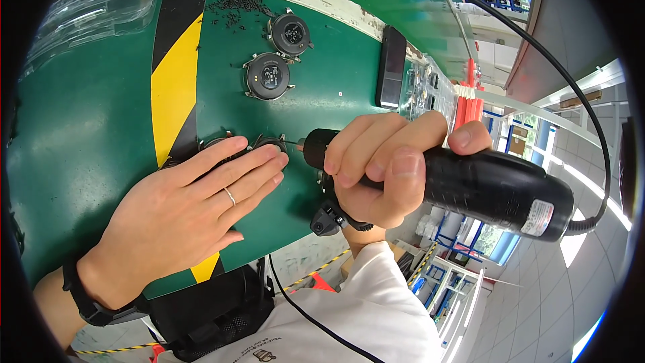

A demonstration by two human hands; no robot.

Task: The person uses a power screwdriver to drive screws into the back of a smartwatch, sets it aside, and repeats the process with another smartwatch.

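Note:
My right hand (pixel 386 161) is wrapped round a black corded electric screwdriver (pixel 497 188), held nearly level with its bit pointing left. The bit's thin tip reaches the edge of a round watch case (pixel 274 142), mostly hidden under my left fingertips; I cannot tell whether it sits in a screw. My left hand (pixel 178 212), a ring on one finger, lies flat with fingers stretched over this case and another watch case (pixel 213 141) beside it. Farther back two dark watch cases (pixel 267 76) lie back side up. Behind them is a scattered heap of tiny black screws (pixel 240 4).
Yellow and black striped tape (pixel 176 87) crosses the green table (pixel 101 134). Clear plastic trays (pixel 101 10) stand at the far left. A dark phone-like slab (pixel 392 67) and clear packaging (pixel 430 91) lie along the right edge. The screwdriver's cable (pixel 571 74) arches overhead.

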